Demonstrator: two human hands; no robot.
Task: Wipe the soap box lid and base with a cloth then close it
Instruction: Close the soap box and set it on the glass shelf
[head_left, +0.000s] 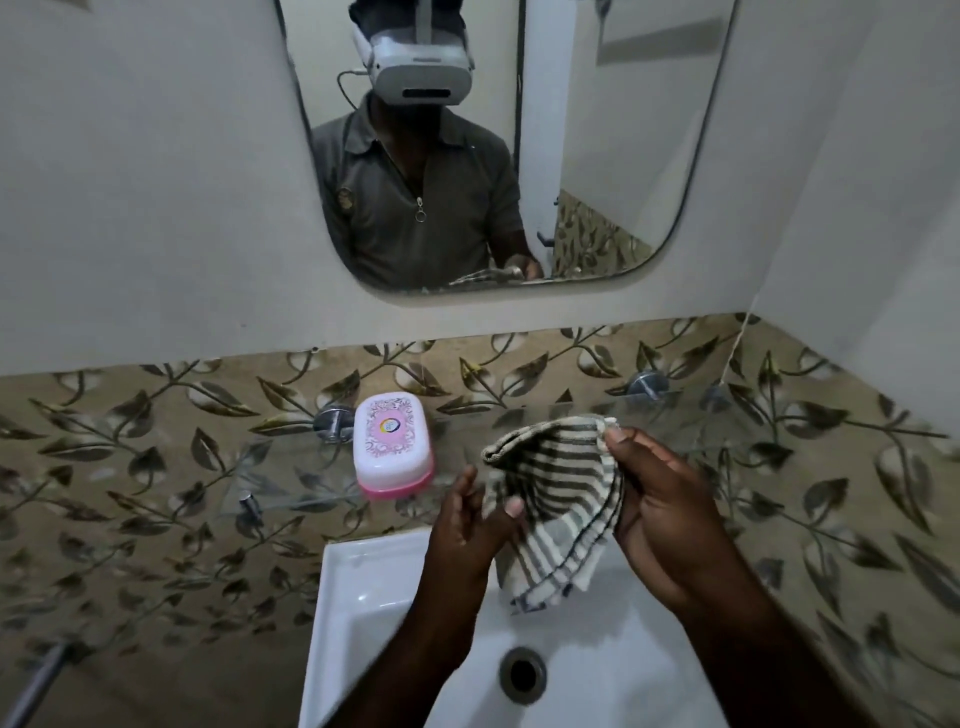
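A closed soap box (392, 447) with a white patterned lid and a pink base stands on a glass shelf (291, 483) against the leaf-patterned tiles. To its right I hold a striped grey and cream cloth (558, 499) above the sink. My right hand (660, 514) pinches the cloth's upper right corner between thumb and fingers. My left hand (472, 525) grips the cloth's left side, with the thumb pressed on the fabric. Both hands are apart from the soap box.
A white sink (374, 613) with a dark drain (522, 674) lies below my hands. Chrome shelf brackets (332, 423) hold the glass shelf. A mirror (597, 156) hangs above and reflects a person. A metal bar (36, 680) shows at the lower left.
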